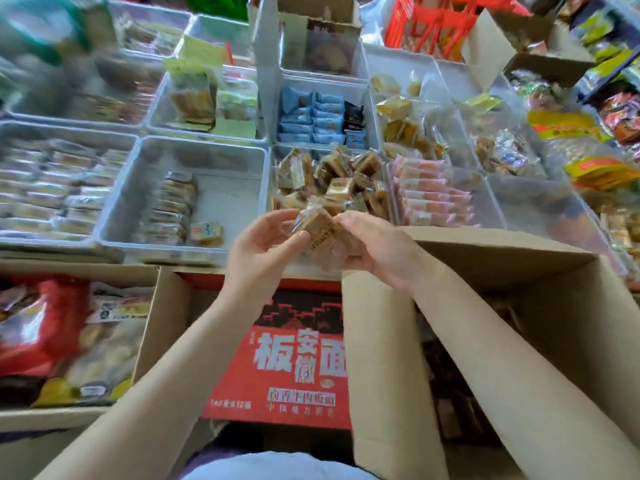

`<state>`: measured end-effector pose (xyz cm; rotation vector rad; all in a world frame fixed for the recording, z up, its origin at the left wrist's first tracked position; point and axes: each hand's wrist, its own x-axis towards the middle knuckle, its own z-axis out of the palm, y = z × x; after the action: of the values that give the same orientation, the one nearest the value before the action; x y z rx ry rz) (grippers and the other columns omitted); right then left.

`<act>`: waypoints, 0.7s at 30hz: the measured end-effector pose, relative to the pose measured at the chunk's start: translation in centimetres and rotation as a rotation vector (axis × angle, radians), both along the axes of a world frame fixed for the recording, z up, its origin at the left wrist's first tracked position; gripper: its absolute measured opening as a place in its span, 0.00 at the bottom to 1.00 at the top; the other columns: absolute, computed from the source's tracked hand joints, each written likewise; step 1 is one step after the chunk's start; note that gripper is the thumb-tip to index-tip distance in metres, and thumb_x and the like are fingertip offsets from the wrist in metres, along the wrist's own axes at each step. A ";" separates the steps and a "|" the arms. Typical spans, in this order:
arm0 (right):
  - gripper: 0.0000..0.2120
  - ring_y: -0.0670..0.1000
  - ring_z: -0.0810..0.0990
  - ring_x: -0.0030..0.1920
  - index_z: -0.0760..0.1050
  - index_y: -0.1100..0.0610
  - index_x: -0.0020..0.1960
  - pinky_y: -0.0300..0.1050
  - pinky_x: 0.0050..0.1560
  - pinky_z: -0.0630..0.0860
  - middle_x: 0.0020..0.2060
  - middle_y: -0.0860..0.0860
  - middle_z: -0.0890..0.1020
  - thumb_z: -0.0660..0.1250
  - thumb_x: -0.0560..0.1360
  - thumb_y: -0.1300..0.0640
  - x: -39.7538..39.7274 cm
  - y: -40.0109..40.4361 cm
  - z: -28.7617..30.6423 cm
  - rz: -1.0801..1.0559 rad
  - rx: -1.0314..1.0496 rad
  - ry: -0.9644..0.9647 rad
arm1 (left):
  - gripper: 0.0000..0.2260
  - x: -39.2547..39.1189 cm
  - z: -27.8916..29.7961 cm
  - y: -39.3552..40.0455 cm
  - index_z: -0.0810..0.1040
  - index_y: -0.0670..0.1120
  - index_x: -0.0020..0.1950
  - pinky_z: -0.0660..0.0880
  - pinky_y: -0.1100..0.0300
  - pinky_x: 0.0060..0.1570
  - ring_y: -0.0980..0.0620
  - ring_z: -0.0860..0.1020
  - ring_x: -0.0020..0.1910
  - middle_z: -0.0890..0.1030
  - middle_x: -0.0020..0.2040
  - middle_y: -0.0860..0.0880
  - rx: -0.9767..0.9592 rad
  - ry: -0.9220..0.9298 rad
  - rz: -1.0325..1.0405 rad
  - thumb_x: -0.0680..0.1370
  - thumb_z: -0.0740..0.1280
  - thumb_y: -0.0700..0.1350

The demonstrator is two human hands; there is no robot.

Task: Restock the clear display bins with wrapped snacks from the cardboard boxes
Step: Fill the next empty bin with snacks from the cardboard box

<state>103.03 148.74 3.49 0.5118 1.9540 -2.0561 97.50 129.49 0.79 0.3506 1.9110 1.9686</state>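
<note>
Both my hands hold a small bunch of brown wrapped snacks [317,233] between them, just over the near rim of a clear bin [387,188] heaped with the same brown snacks. My left hand [263,251] cups the bunch from the left with curled fingers. My right hand [377,247] grips it from the right. An open cardboard box [485,306] stands under my right forearm; its contents are dark and blurred.
A nearly bare clear bin [221,199] with one row of packets lies left of the brown-snack bin. Pink packets [433,195] fill the bin to the right, blue ones [311,116] the bin behind. A red printed carton [294,358] and a box of bagged goods [69,334] sit near me.
</note>
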 end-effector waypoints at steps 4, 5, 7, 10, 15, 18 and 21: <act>0.16 0.43 0.83 0.52 0.77 0.54 0.65 0.33 0.51 0.78 0.54 0.49 0.84 0.70 0.79 0.53 -6.4 -5.8 -1.7 0.212 0.351 0.032 | 0.13 -7.3 -2.6 -6.6 0.83 0.58 0.55 0.75 0.62 0.51 0.60 0.82 0.47 0.85 0.46 0.59 -0.120 0.057 -0.019 0.73 0.76 0.46; 0.16 0.44 0.83 0.51 0.77 0.54 0.64 0.33 0.50 0.77 0.54 0.49 0.84 0.72 0.77 0.56 -8.1 -7.2 -2.6 0.242 0.400 0.033 | 0.13 -9.0 -3.4 -8.0 0.82 0.59 0.54 0.74 0.65 0.49 0.62 0.81 0.45 0.85 0.44 0.60 -0.154 0.069 -0.026 0.73 0.76 0.45; 0.16 0.46 0.83 0.48 0.79 0.55 0.62 0.34 0.47 0.78 0.51 0.50 0.85 0.74 0.75 0.58 -11.3 -9.7 -4.6 0.256 0.452 0.022 | 0.15 -12.1 -5.0 -10.4 0.81 0.61 0.55 0.75 0.67 0.48 0.62 0.81 0.45 0.84 0.46 0.58 -0.205 0.079 -0.052 0.71 0.74 0.48; 0.16 0.46 0.81 0.44 0.80 0.53 0.58 0.38 0.48 0.76 0.47 0.48 0.84 0.77 0.72 0.54 -16.2 -12.0 -8.1 0.222 0.646 0.036 | 0.19 -16.6 -9.1 -13.8 0.79 0.53 0.63 0.76 0.62 0.54 0.57 0.79 0.50 0.81 0.51 0.55 -0.449 0.165 -0.074 0.73 0.75 0.50; 0.15 0.53 0.78 0.55 0.78 0.51 0.60 0.49 0.55 0.76 0.53 0.50 0.80 0.71 0.74 0.50 -22.7 -14.1 -13.8 0.375 1.113 0.029 | 0.24 -20.3 -16.1 -18.3 0.83 0.50 0.54 0.71 0.51 0.58 0.46 0.81 0.57 0.84 0.53 0.50 -1.080 0.552 -0.338 0.76 0.56 0.64; 0.15 0.55 0.76 0.59 0.78 0.53 0.61 0.49 0.57 0.74 0.55 0.53 0.79 0.71 0.75 0.52 -25.1 -15.7 -17.2 0.576 1.173 -0.063 | 0.23 -20.1 -17.2 -18.9 0.83 0.49 0.51 0.70 0.50 0.57 0.46 0.81 0.53 0.85 0.50 0.50 -1.109 0.670 -0.357 0.78 0.55 0.63; 0.16 0.56 0.76 0.60 0.79 0.55 0.61 0.47 0.58 0.73 0.57 0.55 0.80 0.72 0.75 0.53 -26.4 -16.9 -19.4 0.657 1.108 -0.112 | 0.26 -20.5 -17.2 -18.6 0.81 0.49 0.61 0.73 0.50 0.56 0.47 0.80 0.58 0.83 0.58 0.49 -1.094 0.702 -0.391 0.79 0.54 0.63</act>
<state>76.67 131.80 -15.91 0.1031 2.5651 -0.4562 77.01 110.92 -16.41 1.0323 2.6974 0.3713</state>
